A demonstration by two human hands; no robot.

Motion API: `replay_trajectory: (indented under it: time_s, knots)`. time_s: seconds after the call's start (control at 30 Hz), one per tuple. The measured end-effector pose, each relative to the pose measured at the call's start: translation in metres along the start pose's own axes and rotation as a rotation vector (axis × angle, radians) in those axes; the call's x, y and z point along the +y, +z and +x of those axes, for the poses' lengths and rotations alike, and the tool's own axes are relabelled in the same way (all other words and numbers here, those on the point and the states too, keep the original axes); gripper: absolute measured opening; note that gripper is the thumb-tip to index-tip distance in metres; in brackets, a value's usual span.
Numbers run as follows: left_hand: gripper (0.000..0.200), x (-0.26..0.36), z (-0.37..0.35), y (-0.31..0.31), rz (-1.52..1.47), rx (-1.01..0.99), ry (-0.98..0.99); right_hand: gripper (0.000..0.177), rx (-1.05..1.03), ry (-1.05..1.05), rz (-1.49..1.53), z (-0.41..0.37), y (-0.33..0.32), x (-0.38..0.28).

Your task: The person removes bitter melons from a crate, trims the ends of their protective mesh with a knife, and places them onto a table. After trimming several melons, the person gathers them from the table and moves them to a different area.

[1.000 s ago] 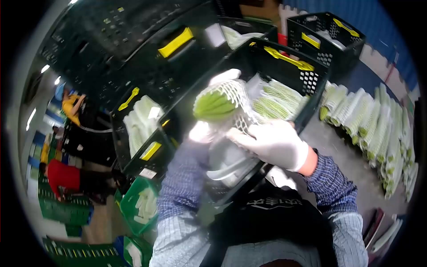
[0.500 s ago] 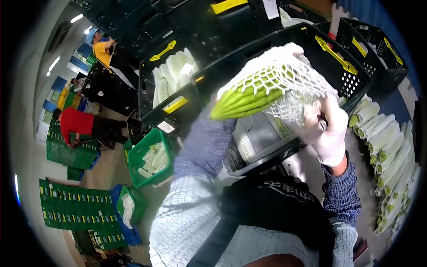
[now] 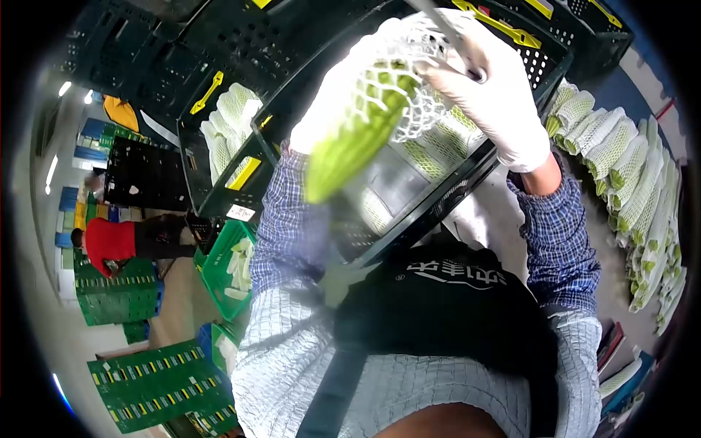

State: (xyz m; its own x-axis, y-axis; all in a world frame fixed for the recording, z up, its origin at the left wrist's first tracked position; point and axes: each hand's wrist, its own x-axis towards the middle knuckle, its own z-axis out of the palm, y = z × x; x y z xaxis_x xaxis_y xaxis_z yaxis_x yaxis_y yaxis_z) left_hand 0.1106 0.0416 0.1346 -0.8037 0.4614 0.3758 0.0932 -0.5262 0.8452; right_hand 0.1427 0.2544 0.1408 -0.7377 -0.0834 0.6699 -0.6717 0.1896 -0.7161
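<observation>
A pale green, ridged bitter melon [image 3: 365,135] is tilted in front of me, its lower end bare and blurred by motion. White foam netting [image 3: 420,109] covers its upper part. My gloved left hand [image 3: 332,87], washed out by glare, is wrapped around the melon from the left; its fingers are mostly hidden. My gloved right hand [image 3: 489,87] is closed with fingers and thumb pinching the netting at the upper end. Below both hands, a dark crate [image 3: 431,219] contains several netted melons [image 3: 431,157] and grey sheeting.
Netted melons [image 3: 621,160] lie in rows at right. Another crate [image 3: 186,153] of netted melons stands at left, near a green basket [image 3: 219,274] of pale pieces. A person in red [image 3: 109,244] bends over green crates [image 3: 117,292] farther off.
Both hands and the melon have moved up, and the melon's bare end points more steeply downward. My right hand has gone to the netting's upper end. The view has shifted.
</observation>
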Motion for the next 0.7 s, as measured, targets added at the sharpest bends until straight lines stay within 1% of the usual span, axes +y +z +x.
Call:
replay_trajectory:
  time_s: [0.03, 0.07, 0.17, 0.2, 0.3, 0.33, 0.37, 0.43, 0.6, 0.7]
  knots:
    - [0.046, 0.0, 0.0, -0.002, -0.001, 0.012, -0.009, 0.047, -0.025, -0.064, 0.045, 0.007, 0.001, -0.001]
    - [0.047, -0.003, 0.001, -0.005, -0.001, 0.014, -0.017, 0.042, -0.044, -0.117, -0.188, 0.014, -0.003, -0.008]
    - [0.048, -0.003, 0.003, -0.014, -0.008, 0.039, -0.04, 0.037, -0.039, -0.045, -0.237, 0.022, -0.003, -0.008]
    - [0.049, -0.005, 0.003, -0.016, -0.007, 0.044, -0.043, 0.04, -0.007, -0.073, -0.269, 0.027, -0.001, -0.004]
    - [0.051, -0.008, 0.001, -0.023, -0.015, 0.064, -0.054, 0.039, -0.023, -0.107, -0.283, 0.028, -0.001, -0.004]
    - [0.051, -0.009, 0.001, -0.025, -0.019, 0.07, -0.054, 0.041, -0.08, -0.081, -0.186, 0.025, -0.005, -0.005]
    - [0.052, -0.01, 0.0, -0.025, -0.017, 0.071, -0.057, 0.044, -0.062, -0.116, -0.292, 0.025, -0.003, -0.003]
    - [0.053, -0.01, -0.002, -0.026, -0.014, 0.077, -0.065, 0.046, -0.129, -0.047, -0.205, 0.02, -0.008, -0.001]
    - [0.056, -0.01, -0.003, -0.027, -0.002, 0.082, -0.073, 0.051, -0.164, -0.009, 0.077, 0.008, -0.009, 0.004]
    - [0.058, -0.01, -0.004, -0.027, 0.007, 0.086, -0.079, 0.055, -0.239, 0.023, 0.083, -0.001, -0.02, 0.0]
